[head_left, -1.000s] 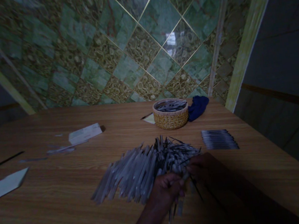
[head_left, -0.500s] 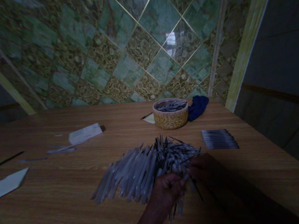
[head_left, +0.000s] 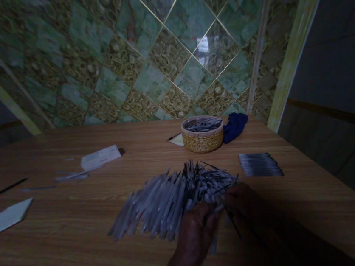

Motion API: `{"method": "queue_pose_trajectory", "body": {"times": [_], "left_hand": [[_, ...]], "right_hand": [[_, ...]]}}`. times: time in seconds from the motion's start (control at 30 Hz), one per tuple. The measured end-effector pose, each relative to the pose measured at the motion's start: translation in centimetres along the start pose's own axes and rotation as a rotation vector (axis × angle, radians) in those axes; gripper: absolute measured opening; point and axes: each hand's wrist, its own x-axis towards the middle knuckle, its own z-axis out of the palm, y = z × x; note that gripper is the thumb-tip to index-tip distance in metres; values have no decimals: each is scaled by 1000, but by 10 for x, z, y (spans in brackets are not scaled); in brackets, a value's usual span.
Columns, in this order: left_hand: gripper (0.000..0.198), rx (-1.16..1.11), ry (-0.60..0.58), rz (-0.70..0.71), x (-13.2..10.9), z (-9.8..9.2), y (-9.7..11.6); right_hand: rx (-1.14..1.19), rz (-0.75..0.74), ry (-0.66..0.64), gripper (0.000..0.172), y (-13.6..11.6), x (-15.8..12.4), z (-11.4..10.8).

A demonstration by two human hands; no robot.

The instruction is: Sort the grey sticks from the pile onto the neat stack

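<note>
On the table lies a wide heap of thin pen-like pieces (head_left: 159, 201), whitish on the left and mixed with dark ones on the right. At the near edge of the heap is my left hand (head_left: 195, 229), its fingers pinched together. Close beside it on the right, my right hand (head_left: 241, 198) is in deep shadow with its fingers closed. A pale, slim pen-like piece (head_left: 218, 207) spans the gap between both hands' fingertips. Thin dark sticks (head_left: 233, 224) hang below the right hand; whether it grips them I cannot tell.
Right of the heap is a neat row of pen-like pieces (head_left: 260, 165). Behind stand a woven basket (head_left: 203, 142) of similar pieces and a dark blue cloth (head_left: 235, 127). A white box (head_left: 100, 157), pale strips (head_left: 72, 177), a black stick (head_left: 4, 190) and light card (head_left: 7, 218) lie left.
My left hand has turned, and its knuckles and back now face up more. The right hand has shifted slightly left. The heap looks the same.
</note>
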Motion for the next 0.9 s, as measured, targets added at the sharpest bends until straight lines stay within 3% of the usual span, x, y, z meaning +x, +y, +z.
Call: {"method": "queue_pose_trajectory", "body": {"times": [0.1,0.3,0.47,0.7,0.9], "left_hand": [[19,73,-23,-20,0,0,1],[19,148,-39,-19,0,2,1],[19,235,-5,23,-2,4,-2],[14,400,130,191,-4,8,-9],[17,542,183,257,-4,6,-6]], "right_hand": [[68,3,3,33,-6,-2,-5],[88,-105,-47,14,-8,-5,-11],[97,-80,-19,17,1,-3,1],[188,86,18,21,10,1,13],[147,103,51,25,15,6,15]]}}
